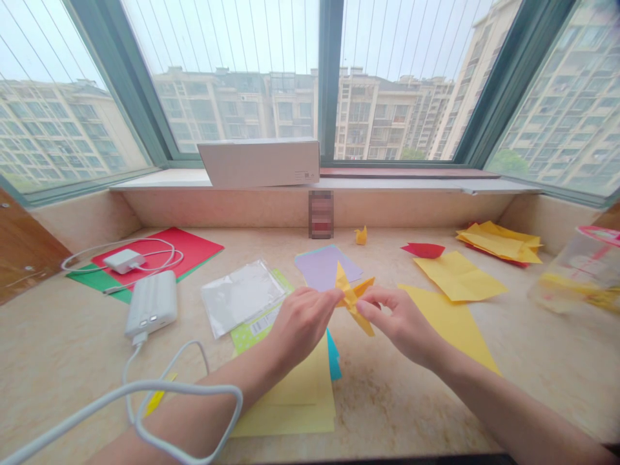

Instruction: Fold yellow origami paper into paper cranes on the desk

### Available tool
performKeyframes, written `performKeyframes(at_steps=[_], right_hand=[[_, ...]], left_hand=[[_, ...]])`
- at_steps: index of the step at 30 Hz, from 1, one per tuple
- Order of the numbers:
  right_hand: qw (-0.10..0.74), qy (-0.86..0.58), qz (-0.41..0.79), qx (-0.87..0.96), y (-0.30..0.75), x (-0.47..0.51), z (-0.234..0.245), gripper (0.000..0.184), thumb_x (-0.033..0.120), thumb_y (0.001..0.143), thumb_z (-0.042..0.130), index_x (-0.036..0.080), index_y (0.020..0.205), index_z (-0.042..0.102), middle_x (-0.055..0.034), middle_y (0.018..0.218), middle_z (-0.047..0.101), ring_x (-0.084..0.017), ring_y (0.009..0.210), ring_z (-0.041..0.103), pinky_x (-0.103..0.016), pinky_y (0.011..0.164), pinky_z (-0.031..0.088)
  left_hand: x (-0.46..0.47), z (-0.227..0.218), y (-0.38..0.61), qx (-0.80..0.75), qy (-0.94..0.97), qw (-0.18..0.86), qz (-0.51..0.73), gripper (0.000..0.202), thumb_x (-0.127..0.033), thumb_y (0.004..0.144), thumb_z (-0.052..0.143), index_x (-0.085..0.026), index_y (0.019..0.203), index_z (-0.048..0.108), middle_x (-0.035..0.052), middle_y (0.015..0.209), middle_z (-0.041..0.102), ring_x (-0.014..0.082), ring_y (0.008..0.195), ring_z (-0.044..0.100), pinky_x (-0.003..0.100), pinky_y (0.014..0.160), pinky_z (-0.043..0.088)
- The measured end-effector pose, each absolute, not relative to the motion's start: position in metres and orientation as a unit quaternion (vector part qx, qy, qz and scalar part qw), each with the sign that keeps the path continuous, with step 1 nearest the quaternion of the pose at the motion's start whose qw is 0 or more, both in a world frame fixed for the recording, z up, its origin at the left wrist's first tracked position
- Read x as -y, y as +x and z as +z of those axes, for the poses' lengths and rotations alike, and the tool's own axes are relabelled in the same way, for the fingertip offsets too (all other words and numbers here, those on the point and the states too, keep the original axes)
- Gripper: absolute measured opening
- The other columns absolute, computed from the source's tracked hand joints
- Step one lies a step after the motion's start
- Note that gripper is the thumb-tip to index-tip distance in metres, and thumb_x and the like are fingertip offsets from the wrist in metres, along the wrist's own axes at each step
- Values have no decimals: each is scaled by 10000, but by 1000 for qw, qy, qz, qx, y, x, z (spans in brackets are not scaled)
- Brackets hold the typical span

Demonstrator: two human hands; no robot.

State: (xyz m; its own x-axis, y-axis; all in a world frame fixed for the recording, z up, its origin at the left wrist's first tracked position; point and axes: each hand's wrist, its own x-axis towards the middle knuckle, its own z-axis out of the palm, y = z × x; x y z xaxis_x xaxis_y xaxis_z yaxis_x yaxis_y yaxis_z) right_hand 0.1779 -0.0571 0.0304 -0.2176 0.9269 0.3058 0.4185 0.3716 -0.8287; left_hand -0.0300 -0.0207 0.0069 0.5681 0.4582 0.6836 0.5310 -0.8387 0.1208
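On folded paper point(351, 296), pinching hands point(304, 320) point(401, 321).

Pale daylight enters through green-framed windows point(329, 77) above a marbled counter point(392, 407); apartment blocks point(247, 113) stand outside.

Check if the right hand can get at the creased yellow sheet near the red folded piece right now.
Probably yes: the creased yellow sheet lies ahead and to the right of the right hand, nothing standing between. It would likely need to release the folded yellow paper first.

1 power bank point(152, 300) | 1 charger point(124, 260) | 1 box point(256, 164) on windowsill point(411, 183)
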Motion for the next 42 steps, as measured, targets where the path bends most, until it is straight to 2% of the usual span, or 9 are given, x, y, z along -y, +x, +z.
performKeyframes(at_steps=[7,11,13,19,22,28,32,36,42], right_hand=[[414,-461,393,680,178,58,31,329,426,952,527,185,809,698,-5,705,642,-158,653,547,-284,606,413],[431,-428,268,748,177,59,28,284,372,956,560,201,765,682,-18,763,666,-188,757,596,-343,751,448],[433,-397,188,787,178,59,26,206,336,951,580,216,842,707,-33,838,688,-207,831,606,-390,843,423],[386,-358,80,846,182,60,25,257,241,992,452,238,1060,700,-70,1037,673,-236,978,575,-429,873,384],[360,-362,40,859,182,60,24,261,204,970,469,236,1115,684,-74,1119,658,-244,1029,559,-443,899,362],[322,-358,-11,876,182,58,23,221,237,946,530,252,1103,685,-73,1178,653,-255,1050,544,-452,908,336],[306,-366,-40,878,182,58,25,244,250,936,547,270,1135,685,-72,1191,654,-260,1047,550,-455,911,322],[297,-363,-58,881,181,57,25,207,267,936,565,248,1098,692,-77,1184,673,-258,1039,579,-456,905,314],[433,-360,-16,826,186,51,20,138,215,947,585,241,847,677,-25,997,736,-214,954,647,-449,927,365]], left_hand=[[21,3,-28,318,-875,14,-363,221,-205,1021,398,-193,993,617,39,796,735,156,678,688,269,687,490],[26,2,-25,365,-852,-27,-374,201,-248,1015,408,-210,1002,605,40,823,737,167,710,699,268,691,509],[29,2,-24,388,-836,-69,-381,179,-265,1009,418,-219,1028,590,39,849,745,174,737,715,262,681,516],[34,6,-18,416,-791,-230,-385,166,-317,1010,415,-226,1106,515,17,852,763,160,655,696,215,555,467],[35,8,-16,398,-767,-307,-399,281,-325,999,438,-217,1257,472,12,821,755,154,646,679,213,562,466],[35,9,-14,386,-714,-401,-424,443,-335,989,432,-142,1385,472,-8,655,665,134,561,595,218,543,450],[37,11,-13,339,-663,-501,-442,491,-435,983,451,-128,1362,512,75,888,738,181,777,690,281,709,534],[35,10,-10,311,-612,-585,-431,645,-463,908,619,-118,1421,438,132,1028,749,216,885,719,323,799,554],[31,8,-8,295,-594,-626,-410,538,-430,875,682,-134,1305,550,149,1108,733,213,889,730,356,844,567]])
